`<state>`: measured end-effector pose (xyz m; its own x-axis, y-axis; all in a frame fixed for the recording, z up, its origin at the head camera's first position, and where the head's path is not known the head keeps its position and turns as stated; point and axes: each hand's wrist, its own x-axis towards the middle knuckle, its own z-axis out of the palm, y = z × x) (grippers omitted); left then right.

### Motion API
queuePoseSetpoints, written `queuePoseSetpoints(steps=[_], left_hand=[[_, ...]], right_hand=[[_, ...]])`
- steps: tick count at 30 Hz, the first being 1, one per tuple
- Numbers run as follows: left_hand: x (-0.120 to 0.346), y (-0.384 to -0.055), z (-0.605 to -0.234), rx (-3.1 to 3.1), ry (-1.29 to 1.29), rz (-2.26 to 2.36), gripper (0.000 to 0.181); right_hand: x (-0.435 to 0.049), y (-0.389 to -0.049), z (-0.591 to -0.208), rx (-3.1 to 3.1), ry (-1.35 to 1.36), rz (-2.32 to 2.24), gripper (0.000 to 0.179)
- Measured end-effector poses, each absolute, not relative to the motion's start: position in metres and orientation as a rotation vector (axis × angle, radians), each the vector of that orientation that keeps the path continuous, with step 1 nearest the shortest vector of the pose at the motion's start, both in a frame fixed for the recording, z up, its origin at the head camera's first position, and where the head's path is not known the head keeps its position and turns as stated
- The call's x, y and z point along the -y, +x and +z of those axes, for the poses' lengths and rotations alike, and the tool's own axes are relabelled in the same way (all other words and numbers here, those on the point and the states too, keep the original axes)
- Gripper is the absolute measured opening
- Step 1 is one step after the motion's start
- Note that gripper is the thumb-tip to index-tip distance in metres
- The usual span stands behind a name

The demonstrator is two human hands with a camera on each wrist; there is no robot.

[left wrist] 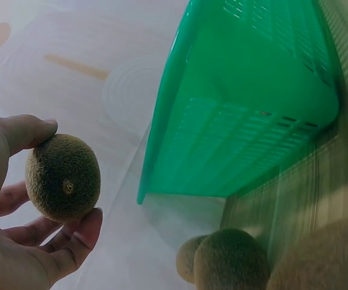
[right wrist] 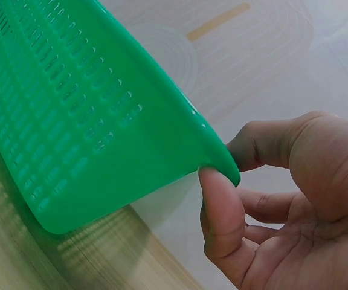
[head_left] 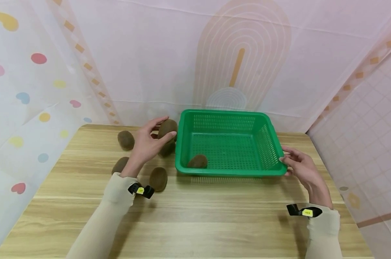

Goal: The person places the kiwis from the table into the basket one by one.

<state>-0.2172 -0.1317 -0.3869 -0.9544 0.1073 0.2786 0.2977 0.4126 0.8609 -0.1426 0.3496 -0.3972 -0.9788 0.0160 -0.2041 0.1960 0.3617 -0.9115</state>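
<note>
Just outside the left end of a green plastic basket [head_left: 226, 172], my left hand [head_left: 147, 142] holds a brown kiwifruit [head_left: 168, 130] between thumb and fingers. The left wrist view shows this kiwifruit [left wrist: 64, 177] raised off the table, apart from the basket wall [left wrist: 222, 145]. My right hand [head_left: 300, 165] pinches the basket's rim at its near right corner; the right wrist view has thumb and fingers on either side of that rim [right wrist: 219, 157]. Inside the basket, one kiwifruit [head_left: 198, 161] lies at the near left corner.
Left of the basket, more kiwifruit lie on the wooden table [head_left: 221, 223]: one at the back [head_left: 126, 140], one partly behind my wrist [head_left: 120, 165], one nearer [head_left: 158, 179], and one under the held fruit [head_left: 167, 149]. A patterned cloth wall [head_left: 150, 72] stands behind.
</note>
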Motion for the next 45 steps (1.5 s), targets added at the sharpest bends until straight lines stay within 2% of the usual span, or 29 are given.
queuePoseSetpoints(steps=[45], left_hand=[[0.071,-0.228,-0.373,2.544,-0.587,-1.546,0.058]], right_hand=[[-0.35,-0.142,-0.395,-2.46,0.191,-1.665,0.058]])
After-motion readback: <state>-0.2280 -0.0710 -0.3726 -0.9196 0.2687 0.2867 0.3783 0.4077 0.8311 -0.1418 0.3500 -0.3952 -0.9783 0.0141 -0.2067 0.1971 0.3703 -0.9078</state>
